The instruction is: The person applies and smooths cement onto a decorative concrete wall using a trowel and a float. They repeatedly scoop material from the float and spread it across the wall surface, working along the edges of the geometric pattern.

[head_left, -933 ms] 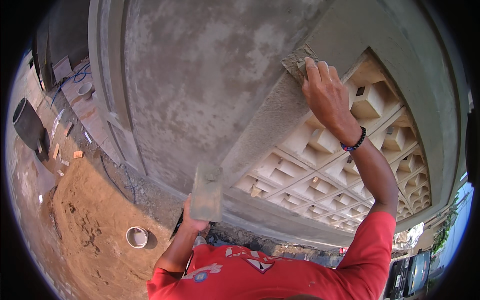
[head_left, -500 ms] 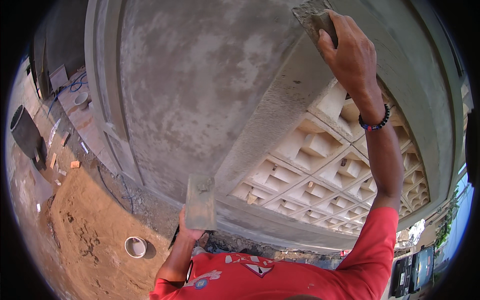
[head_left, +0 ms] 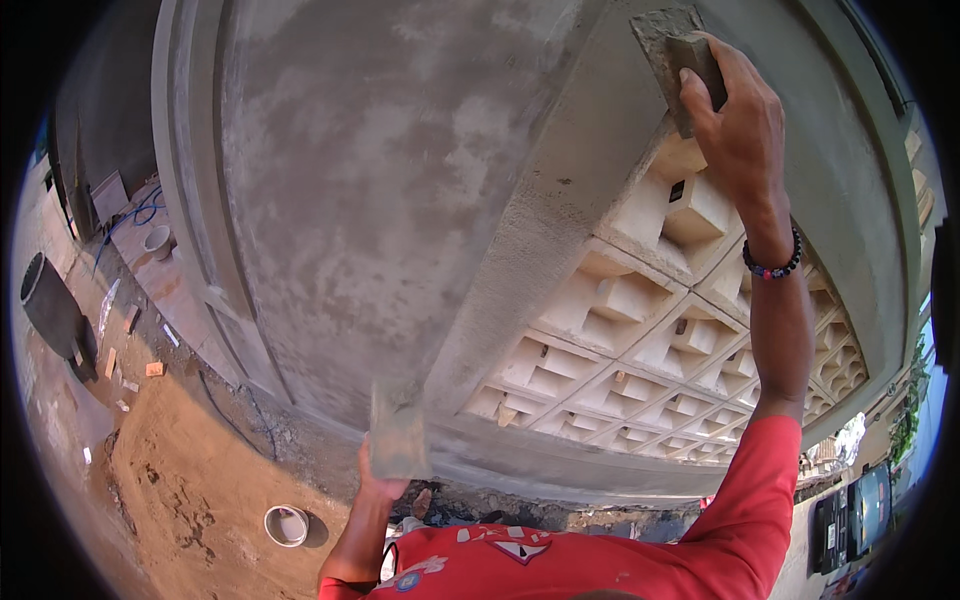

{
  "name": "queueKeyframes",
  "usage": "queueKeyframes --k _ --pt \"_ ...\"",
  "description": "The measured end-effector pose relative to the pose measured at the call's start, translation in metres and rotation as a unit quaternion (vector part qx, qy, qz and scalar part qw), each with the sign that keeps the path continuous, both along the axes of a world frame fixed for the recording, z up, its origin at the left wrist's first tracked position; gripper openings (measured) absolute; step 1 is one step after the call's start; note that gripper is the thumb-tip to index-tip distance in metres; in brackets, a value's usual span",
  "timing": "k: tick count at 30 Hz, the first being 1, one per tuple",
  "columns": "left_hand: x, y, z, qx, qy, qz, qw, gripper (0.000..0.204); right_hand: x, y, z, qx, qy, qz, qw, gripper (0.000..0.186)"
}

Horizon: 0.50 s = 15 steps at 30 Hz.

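Band (head_left: 540, 230): a grey strip running slantwise between the broad wall face (head_left: 350, 200) and the pale vent blocks (head_left: 620, 300), ending up by the right hand.
Progress: well along, I would judge; the strip is coated over the length in view and its edge beside the blocks reads fairly straight.
Left over: a few dark pits (small ones, about midway up) and a grainy skin, so some smoothing seems to remain there.
Band's look: matte, sandy grey, more even in tone than the wall face, which is darker and mottled with pale patches.
Right hand (head_left: 745, 130): closed around the handle of a float (head_left: 660, 50), thumb on the near side; the float lies at the band's upper end, just beyond the blocks' top corner.
Left hand (head_left: 378, 478): low down, well apart from the right, gripping a flat board (head_left: 398, 440); the fingers behind it are hidden.
Board: grey and smeared; its upper end is blurred, so I cannot tell whether it touches the wall.
Blocks: cream, with recessed, boxy openings.
Ground: a sand heap (head_left: 190, 480) with a pale pail (head_left: 287, 525) on it, left of the left forearm.
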<state>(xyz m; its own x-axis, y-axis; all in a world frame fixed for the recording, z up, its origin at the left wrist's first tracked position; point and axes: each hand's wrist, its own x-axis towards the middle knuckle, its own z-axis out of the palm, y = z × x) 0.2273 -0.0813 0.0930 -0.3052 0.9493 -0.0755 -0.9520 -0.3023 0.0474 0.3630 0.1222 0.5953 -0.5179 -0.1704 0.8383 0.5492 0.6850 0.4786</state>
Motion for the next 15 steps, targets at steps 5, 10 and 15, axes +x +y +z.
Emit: queueKeyframes --k 5,10,15 --pt "0.008 0.008 0.003 0.025 -0.006 -0.028 0.999 0.04 -0.028 0.019 0.029 -0.004 0.03 -0.051 0.998 0.021" --pt "0.016 0.006 0.018 -0.011 -0.019 -0.009 1.0 0.037 -0.018 0.033 -0.108 -0.049 -0.071 -0.062 0.994 0.035" --pt "0.008 -0.001 0.018 -0.026 -0.02 -0.019 0.999 0.036 0.013 0.017 -0.15 -0.152 -0.169 -0.036 0.973 0.036"
